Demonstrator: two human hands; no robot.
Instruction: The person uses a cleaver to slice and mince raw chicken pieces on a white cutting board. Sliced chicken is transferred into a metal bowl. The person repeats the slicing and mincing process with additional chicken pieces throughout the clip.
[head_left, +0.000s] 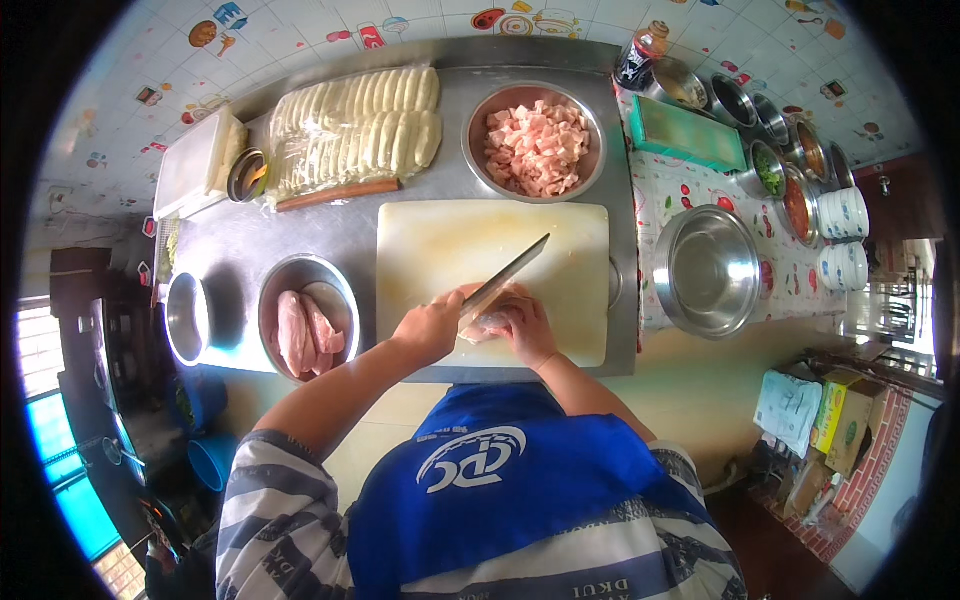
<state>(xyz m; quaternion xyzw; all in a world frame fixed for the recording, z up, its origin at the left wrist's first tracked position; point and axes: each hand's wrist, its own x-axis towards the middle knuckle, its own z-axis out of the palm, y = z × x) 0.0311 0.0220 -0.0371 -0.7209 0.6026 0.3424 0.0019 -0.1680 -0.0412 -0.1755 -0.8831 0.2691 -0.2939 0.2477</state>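
A white cutting board (420, 247) lies before me on the metal worktop. My left hand (431, 328) grips the handle of a kitchen knife (510, 271), its blade slanting away to the right. Under the blade is a piece of raw pale-pink meat (480, 330), which my right hand (531, 330) presses onto the board with bent fingers. My fingers and the blade hide part of this meat. Beyond the board, a steel bowl (469, 161) holds many diced pieces of raw meat (536, 146). At left, another steel bowl (345, 285) contains larger uncut pieces (300, 330).
Plastic-wrapped rows of pale dough strips (356, 127) lie at the back left, with a wooden rolling pin (337, 195) before them. Rightward stand a steel basin (709, 270), a green-edged box (686, 135), a bottle (641, 56) and stacked white bowls (844, 214). An empty-looking steel bowl (187, 319) stands far left.
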